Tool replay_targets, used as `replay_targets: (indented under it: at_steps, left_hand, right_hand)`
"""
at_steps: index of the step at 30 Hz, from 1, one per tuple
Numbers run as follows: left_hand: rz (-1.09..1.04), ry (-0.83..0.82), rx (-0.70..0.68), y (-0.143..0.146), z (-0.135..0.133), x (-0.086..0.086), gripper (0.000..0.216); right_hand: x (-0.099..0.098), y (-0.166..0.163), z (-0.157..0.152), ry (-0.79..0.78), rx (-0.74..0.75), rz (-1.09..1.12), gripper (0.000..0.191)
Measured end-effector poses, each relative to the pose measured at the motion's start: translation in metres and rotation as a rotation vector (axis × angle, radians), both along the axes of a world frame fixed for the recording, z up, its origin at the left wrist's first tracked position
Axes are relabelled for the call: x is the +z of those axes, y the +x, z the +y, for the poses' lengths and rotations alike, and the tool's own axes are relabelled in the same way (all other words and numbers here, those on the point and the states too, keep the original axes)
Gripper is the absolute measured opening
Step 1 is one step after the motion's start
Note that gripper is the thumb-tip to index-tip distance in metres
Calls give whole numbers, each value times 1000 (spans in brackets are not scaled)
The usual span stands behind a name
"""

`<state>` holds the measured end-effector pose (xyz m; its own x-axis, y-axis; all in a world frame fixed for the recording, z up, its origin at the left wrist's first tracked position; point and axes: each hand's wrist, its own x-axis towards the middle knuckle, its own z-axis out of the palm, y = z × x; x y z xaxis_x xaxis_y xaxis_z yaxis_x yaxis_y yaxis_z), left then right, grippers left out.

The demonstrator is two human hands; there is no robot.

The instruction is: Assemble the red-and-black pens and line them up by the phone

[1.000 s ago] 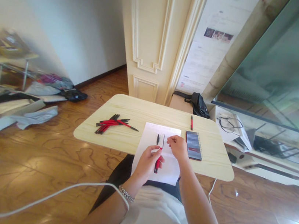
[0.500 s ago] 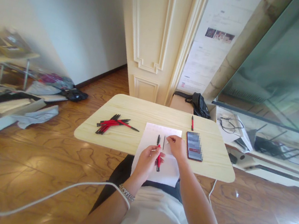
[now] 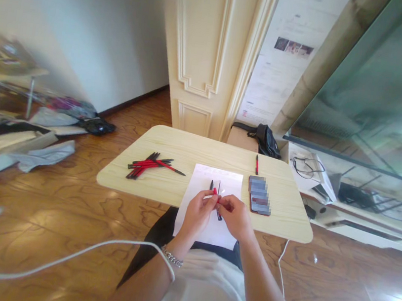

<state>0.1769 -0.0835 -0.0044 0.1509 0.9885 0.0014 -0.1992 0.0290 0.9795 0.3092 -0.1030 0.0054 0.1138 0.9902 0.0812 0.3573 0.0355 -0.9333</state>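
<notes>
Over the white paper, my left hand is closed on a red pen barrel, its red end showing above the fingertips. My right hand meets it from the right, thumb and fingers pinched on the same barrel; a black end pokes out below, between the hands. Fingers hide most of the barrel. Just beyond my hands, a short black pen part and a thin dark refill lie side by side on the sheet.
A pile of red-and-black pens lies on the left of the pale wooden table. To the right are a phone and a single pen. A white cable runs across my left forearm.
My right hand has come left and toward me from beside the refill, and now pinches the barrel with my left hand. The barrel's lower end has swung slightly right.
</notes>
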Motion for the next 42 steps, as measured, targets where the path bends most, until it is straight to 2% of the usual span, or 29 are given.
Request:
replay_targets:
  at_steps: [2, 5, 9, 12, 17, 22, 29, 35, 39, 42]
  left_hand:
    - [122, 102, 13, -5, 1, 1, 35]
    - [413, 282, 37, -17, 5, -1, 24]
    - [713, 493, 77, -29, 12, -6, 16]
    - [825, 551, 63, -31, 14, -10, 15]
    - [869, 549, 5, -31, 14, -17, 16]
    - [885, 545, -16, -30, 13, -19, 14]
    - [897, 556, 16, -24, 15, -20, 10]
    - [869, 597, 68, -22, 13, -17, 6]
    - [813, 594, 120, -24, 8, -11, 8]
    - [755, 509, 105, -24, 4, -8, 15]
  right_hand:
    - [-1, 12, 12, -37, -94, -64, 19]
    - [-2, 30, 31, -114, -220, -247, 19]
    - [-5, 36, 46, -173, -236, -501, 19]
    - [-7, 31, 49, -186, -216, -616, 21]
    - [-9, 25, 49, -175, -199, -703, 22]
    - [-9, 28, 49, -152, -230, -652, 21]
    - [-8, 35, 34, -41, -321, -567, 25]
    - [-6, 44, 20, -41, -337, -554, 26]
    - [-1, 47, 30, -116, -299, -614, 25]
    - [2, 43, 49, -160, -245, -671, 25]
